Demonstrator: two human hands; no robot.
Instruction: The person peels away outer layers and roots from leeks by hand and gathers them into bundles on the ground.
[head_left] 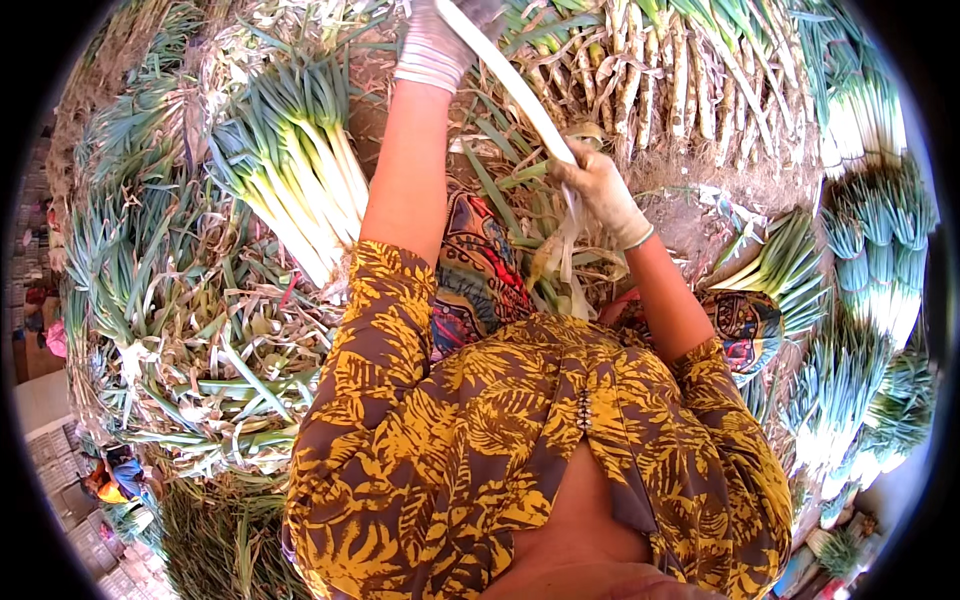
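A long white leek [515, 88] slants from the top edge down to my right hand. My left hand [440, 38], in a pale glove with a striped cuff, is around its upper part; the fingers are blurred and partly cut off by the frame. My gloved right hand [603, 195] has its fingers closed at the leek's lower end. Below it a thin, pale strip of leaf skin [568, 240] hangs toward my lap. Between my legs lie loose peeled leaves [550, 275]. To the left of my left forearm rests a bunch of clean white-stemmed leeks [300, 170].
Unpeeled leeks with dry skins and roots [650, 80] lie in a row ahead. Discarded leaves [240, 340] heap up on the left. A small bunch of leeks [780, 265] sits beyond my right forearm. Tied bundles [875, 250] stand along the right side.
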